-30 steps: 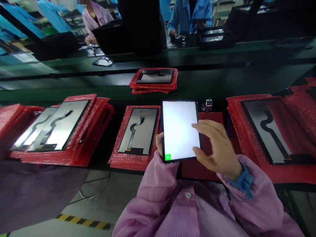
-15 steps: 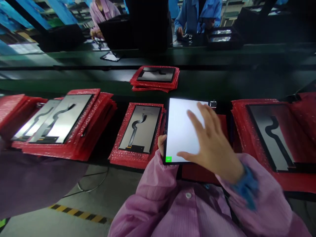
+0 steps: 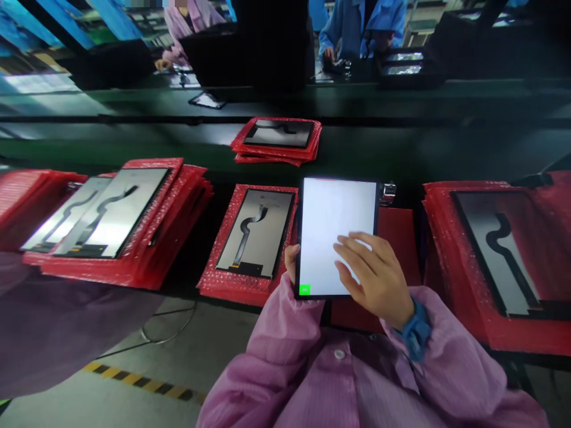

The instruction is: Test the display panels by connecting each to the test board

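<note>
A lit tablet screen (image 3: pixel 328 220), white with a small green square in its lower left corner, is held up in front of my chest. My left hand (image 3: pixel 292 261) grips it from the left edge; only the thumb side shows and the other fingers are hidden behind it. Over the lower right of the screen lies my right hand (image 3: pixel 377 276), fingers stretched out and slightly apart, with a blue band on the wrist. Whether its fingertips touch the glass I cannot tell. A small metal connector piece (image 3: pixel 389 191) sits at the screen's upper right edge.
Display panels with black ribbon cables lie on red bubble-wrap stacks: a near-left panel (image 3: pixel 254 232), a far-left panel (image 3: pixel 120 211), a right panel (image 3: pixel 495 249) and a back panel (image 3: pixel 279 133). A red pad (image 3: pixel 401 238) lies under the screen. Co-workers sit across the bench.
My right hand has moved down and slightly left over the screen, and its fingers have come closer together. The left hand keeps its hold on the tablet screen.
</note>
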### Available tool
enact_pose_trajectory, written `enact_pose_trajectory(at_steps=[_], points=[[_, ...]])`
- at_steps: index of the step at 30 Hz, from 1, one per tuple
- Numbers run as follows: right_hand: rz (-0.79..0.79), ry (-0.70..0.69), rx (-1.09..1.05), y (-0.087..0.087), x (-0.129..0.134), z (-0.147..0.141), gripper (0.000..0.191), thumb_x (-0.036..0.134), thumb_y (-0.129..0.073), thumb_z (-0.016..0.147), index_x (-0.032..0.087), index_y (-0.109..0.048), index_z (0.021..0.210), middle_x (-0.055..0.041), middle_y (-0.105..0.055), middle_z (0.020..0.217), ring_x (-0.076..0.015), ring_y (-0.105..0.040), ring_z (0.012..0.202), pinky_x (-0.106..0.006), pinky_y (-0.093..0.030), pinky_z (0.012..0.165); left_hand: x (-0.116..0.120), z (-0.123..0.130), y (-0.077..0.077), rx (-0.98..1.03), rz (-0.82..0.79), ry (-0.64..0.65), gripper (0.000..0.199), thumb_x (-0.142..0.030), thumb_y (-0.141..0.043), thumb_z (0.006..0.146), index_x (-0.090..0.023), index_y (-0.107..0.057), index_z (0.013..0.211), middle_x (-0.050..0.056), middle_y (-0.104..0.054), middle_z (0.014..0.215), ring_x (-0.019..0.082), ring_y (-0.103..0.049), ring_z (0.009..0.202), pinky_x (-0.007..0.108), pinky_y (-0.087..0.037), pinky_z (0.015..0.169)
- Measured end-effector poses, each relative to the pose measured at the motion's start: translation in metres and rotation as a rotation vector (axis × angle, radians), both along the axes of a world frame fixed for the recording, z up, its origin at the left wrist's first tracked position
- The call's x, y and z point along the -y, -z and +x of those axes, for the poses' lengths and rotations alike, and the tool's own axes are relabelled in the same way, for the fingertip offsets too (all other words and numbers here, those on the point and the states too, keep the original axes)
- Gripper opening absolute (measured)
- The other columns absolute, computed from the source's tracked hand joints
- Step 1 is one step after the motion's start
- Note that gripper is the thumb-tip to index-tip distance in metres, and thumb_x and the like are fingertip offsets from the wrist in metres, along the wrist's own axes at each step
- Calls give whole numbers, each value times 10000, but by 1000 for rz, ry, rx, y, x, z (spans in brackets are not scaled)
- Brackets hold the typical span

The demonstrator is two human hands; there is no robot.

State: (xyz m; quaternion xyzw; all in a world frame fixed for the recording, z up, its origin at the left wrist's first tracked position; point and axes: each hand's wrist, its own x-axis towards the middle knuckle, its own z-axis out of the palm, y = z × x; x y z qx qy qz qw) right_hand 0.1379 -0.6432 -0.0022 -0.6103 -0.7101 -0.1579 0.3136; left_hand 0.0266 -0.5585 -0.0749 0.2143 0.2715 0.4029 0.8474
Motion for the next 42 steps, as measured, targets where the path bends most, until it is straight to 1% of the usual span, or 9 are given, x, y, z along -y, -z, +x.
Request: enact_pose_trajectory(at_steps=[4,8,10,13,16,20,25,32,42], points=[[-143,50,84,-13,24,-11,239,243,-539,955,101,-656,1107,-130,-723,1138,-297,-609,1046,-449,-530,805,-3,-8,0,91,-63,45,482,-591,-585,702,-207,-734,951,68,-765,952,326,-681,1061,431,-547,921],[-217,-81,-101,-61,59,-11,241,262,-513,973,166,-618,1168,-87,-723,1130,-246,-629,1022,-402,-552,841,-3,-11,0,191,-85,68,437,-554,-594,727,-220,-742,968,23,-768,922,259,-720,874,368,-569,831],[-260,-132,-215,-88,67,1,215,321,-494,987,257,-624,1145,-41,-732,1034,-199,-664,908,-322,-567,702,-3,-12,0,232,-85,32,361,-488,-595,749,-233,-749,953,-6,-769,872,213,-718,777,322,-570,785],[-255,74,-270,-105,50,32,241,394,-488,983,308,-639,1150,-28,-713,919,-171,-653,697,-300,-501,509,-4,-12,-2,197,-98,-8,321,-456,-588,737,-232,-755,893,2,-771,817,219,-716,729,334,-574,750],[-174,366,-206,-93,5,67,367,383,-466,965,197,-616,1244,-95,-698,1072,-240,-664,851,-432,-542,756,-4,-13,-5,193,-146,22,379,-475,-557,748,-239,-755,970,11,-781,866,256,-726,786,383,-574,766],[-346,425,-295,-74,-37,91,237,266,-483,908,178,-691,981,-87,-704,927,-240,-652,830,-425,-513,789,-2,-13,-10,262,-159,14,449,-426,-525,768,-232,-732,1116,4,-779,831,229,-723,741,336,-565,709],[-372,488,-352,-80,-38,87,132,209,-514,857,204,-621,780,-59,-665,812,-224,-624,767,-378,-478,736,-3,-11,-8,246,-153,22,438,-417,-548,737,-207,-753,1062,33,-777,810,245,-718,697,345,-575,672],[-414,499,-386,-82,-44,93,179,264,-576,857,188,-675,985,-74,-689,909,-230,-621,767,-393,-480,744,-4,-11,-5,249,-164,2,338,-405,-577,720,-258,-768,957,12,-780,836,249,-732,728,351,-586,689],[-465,417,-407,-81,-49,97,94,173,-578,832,194,-649,773,-65,-669,776,-217,-612,699,-366,-449,676,1,-14,-15,193,-223,-54,312,-421,-607,724,-236,-763,920,26,-769,787,245,-730,701,334,-585,656]])
